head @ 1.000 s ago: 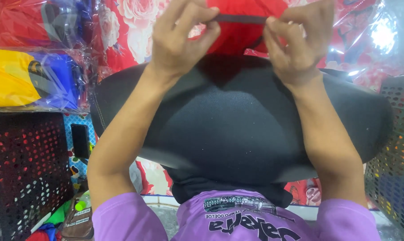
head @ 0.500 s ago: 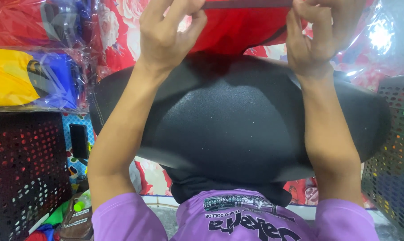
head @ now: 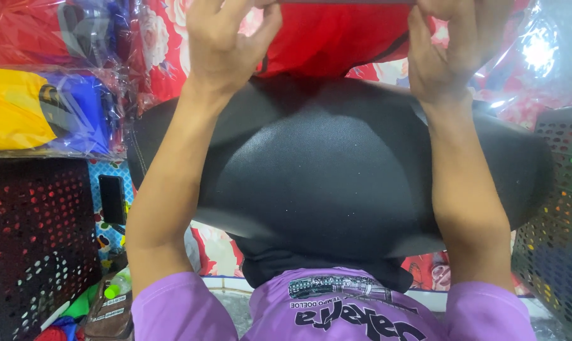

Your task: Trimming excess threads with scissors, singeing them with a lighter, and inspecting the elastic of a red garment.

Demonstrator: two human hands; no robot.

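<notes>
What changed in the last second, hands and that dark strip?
Both hands, left hand and right hand, rose toward the top edge of the view, carrying the dark strip up with them; it now sits right at the frame edge, and the pinch looks unchanged. The black cushion, red fabric and black perforated crate stayed put.

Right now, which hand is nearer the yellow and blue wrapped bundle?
Left. The left hand grips the red fabric just right of the bundle; the right hand is far across.
</notes>
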